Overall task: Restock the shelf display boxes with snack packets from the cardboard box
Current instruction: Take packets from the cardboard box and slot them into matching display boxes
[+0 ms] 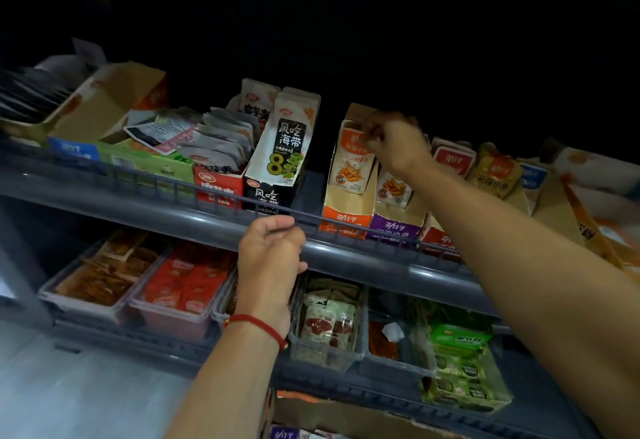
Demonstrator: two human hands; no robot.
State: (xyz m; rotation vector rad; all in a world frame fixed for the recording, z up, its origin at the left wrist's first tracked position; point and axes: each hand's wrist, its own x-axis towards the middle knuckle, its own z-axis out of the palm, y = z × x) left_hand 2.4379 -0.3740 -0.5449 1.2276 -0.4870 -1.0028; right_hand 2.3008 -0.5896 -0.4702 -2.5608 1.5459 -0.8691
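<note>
Pinching an orange packet [351, 161], right hand [394, 142] fingers; left hand [268, 255] fingers curl round shelf rail [207, 193].

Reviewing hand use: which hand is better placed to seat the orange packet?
Right. The right hand already pinches the orange packet in its box; the left hand grips the shelf rail.

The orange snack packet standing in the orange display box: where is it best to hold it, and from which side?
Pinch the orange packet at its top edge, from above. It stands upright in the narrow orange display box, so only the top is free; the right hand already holds there.
</note>
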